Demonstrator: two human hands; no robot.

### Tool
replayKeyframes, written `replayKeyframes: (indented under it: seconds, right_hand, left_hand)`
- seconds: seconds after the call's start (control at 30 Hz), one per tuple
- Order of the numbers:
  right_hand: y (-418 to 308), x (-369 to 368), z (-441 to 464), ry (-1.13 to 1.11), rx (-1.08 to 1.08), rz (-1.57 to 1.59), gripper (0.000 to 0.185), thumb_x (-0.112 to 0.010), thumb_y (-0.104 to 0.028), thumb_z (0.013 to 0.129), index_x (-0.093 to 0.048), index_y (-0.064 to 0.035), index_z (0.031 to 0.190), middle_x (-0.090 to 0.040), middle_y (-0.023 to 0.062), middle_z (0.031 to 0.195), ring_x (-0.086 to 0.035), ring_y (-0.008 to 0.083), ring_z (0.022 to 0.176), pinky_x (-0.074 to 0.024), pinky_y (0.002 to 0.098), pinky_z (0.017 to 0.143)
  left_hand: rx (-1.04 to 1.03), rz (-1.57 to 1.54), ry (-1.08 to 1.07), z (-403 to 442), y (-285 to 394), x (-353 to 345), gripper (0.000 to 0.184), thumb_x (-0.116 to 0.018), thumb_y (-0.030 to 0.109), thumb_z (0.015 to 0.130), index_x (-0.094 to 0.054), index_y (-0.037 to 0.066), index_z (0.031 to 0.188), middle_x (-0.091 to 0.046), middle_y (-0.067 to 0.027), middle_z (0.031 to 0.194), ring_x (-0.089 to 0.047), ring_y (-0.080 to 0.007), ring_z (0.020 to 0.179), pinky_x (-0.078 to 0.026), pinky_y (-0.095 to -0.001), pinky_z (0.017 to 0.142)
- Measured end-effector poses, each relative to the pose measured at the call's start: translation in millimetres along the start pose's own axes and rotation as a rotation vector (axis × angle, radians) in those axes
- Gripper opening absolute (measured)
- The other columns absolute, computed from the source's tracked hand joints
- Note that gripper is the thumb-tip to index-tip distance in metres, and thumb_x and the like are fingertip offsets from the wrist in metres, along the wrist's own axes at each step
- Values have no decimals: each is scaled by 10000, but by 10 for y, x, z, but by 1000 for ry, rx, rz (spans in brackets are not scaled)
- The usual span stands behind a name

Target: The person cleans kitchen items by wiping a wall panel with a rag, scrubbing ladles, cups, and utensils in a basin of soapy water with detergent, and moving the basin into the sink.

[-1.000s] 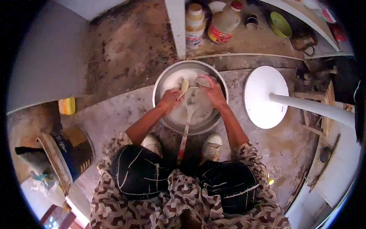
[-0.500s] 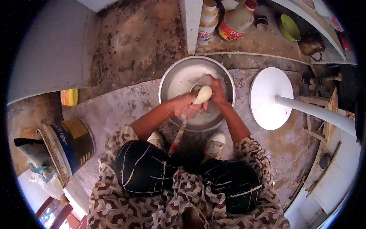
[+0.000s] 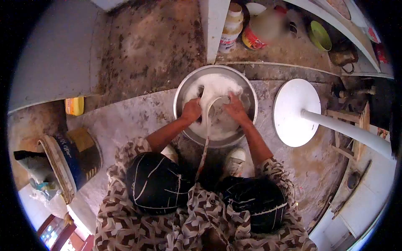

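A round metal basin (image 3: pixel 179 93) on the floor holds cloudy, foamy water (image 3: pixel 220 81). My left hand (image 3: pixel 192 109) is closed at the left inside of the basin, near a dark thing at its fingertips that I cannot make out. At the right side, my right hand (image 3: pixel 235 109) reaches into the foam, its fingertips hidden in it. Between the hands lies a long-handled ladle or spoon (image 3: pixel 206 138), its head in the foam and its patterned handle leaning out over the near rim toward my lap.
A white round disc on a pole (image 3: pixel 296 113) stands right of the basin. Bottles (image 3: pixel 231 31) and a green bowl (image 3: pixel 320 36) sit on a shelf ahead. At the left are a tilted bucket (image 3: pixel 87 152) and a yellow container (image 3: pixel 75 106). A wooden stool (image 3: pixel 363 125) is far right.
My hands have moved apart, after being close together over the basin. The pale spoon-like thing that showed at my left hand is no longer distinguishable. More foam now covers the water.
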State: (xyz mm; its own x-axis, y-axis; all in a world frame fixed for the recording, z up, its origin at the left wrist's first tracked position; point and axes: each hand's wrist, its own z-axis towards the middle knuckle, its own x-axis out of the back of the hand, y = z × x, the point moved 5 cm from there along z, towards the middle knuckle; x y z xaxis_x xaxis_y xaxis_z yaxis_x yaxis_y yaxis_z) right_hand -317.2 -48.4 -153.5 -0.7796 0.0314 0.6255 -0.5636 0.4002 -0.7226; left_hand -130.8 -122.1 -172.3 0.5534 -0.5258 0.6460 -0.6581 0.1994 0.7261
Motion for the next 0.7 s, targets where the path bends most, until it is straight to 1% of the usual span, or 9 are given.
replayKeyframes:
  seconds: [0.07,0.1,0.2,0.3,0.33,0.43,0.57,0.67,0.7]
  right_hand:
    - [-239,55,-81,-46,-131,246,486,-573,-124,723,-462,29,1171,-509,233,1110,-493,315,1035,-374,364,899]
    - [-415,85,-136,-64,-201,395,460,-570,-132,730,-482,35,1150,-531,217,1086,-513,299,1003,-391,361,873]
    - [-224,-79,-104,-38,-396,569,404,-567,-159,748,-529,38,1098,-580,165,1010,-553,253,908,-434,347,789]
    - [-128,-204,-154,-105,-576,727,377,-570,-189,761,-554,12,1080,-603,126,962,-570,215,852,-457,335,732]
    - [-168,-207,-184,-141,-629,800,372,-572,-200,765,-559,-1,1079,-607,115,951,-573,204,840,-462,332,719]
    - [-221,-264,-124,-50,-300,759,347,-593,-247,748,-590,-1,992,-613,135,959,-578,233,855,-449,351,760]
    - [-714,-3,-195,-148,14,447,351,-590,-251,729,-596,-4,979,-617,144,972,-588,273,890,-448,358,796]
    - [-579,-113,-30,-190,137,297,353,-601,-225,703,-597,-3,978,-604,161,1001,-574,320,922,-446,372,824]
    - [-546,-53,-16,-61,128,232,353,-574,-164,703,-572,2,1015,-579,193,1026,-565,334,929,-447,374,828]
  left_hand:
    - [234,-331,-118,-101,-42,-94,327,-440,164,813,-515,16,1095,-568,-157,920,-542,-294,865,-441,-398,796]
    - [472,-578,-428,-33,-189,-305,327,-478,186,813,-507,27,1097,-569,-126,860,-528,-248,865,-436,-375,794]
    - [580,-687,-354,-96,-7,-296,324,-517,233,810,-511,35,1067,-571,-96,864,-536,-230,839,-449,-367,762]
    - [738,-830,-337,-136,-133,-436,352,-432,153,832,-486,97,1176,-572,-68,932,-543,-167,803,-458,-302,663]
    - [738,-898,-364,-141,-27,-399,343,-437,174,841,-490,92,1169,-572,-66,943,-543,-165,817,-458,-303,672]
    - [697,-1049,-501,-97,-69,-547,327,-454,251,872,-513,46,1120,-572,-63,990,-540,-154,873,-459,-313,717]
    - [573,-1049,-534,-135,228,-354,316,-483,208,854,-535,-2,1084,-583,-71,993,-558,-161,862,-464,-303,717]
    - [443,-1043,-459,-49,-93,-469,285,-499,185,839,-562,-15,1032,-607,-75,915,-575,-176,809,-463,-297,708]
    - [169,-531,-354,-6,40,-233,232,-490,165,834,-583,-14,950,-616,-96,826,-589,-201,720,-474,-323,647]
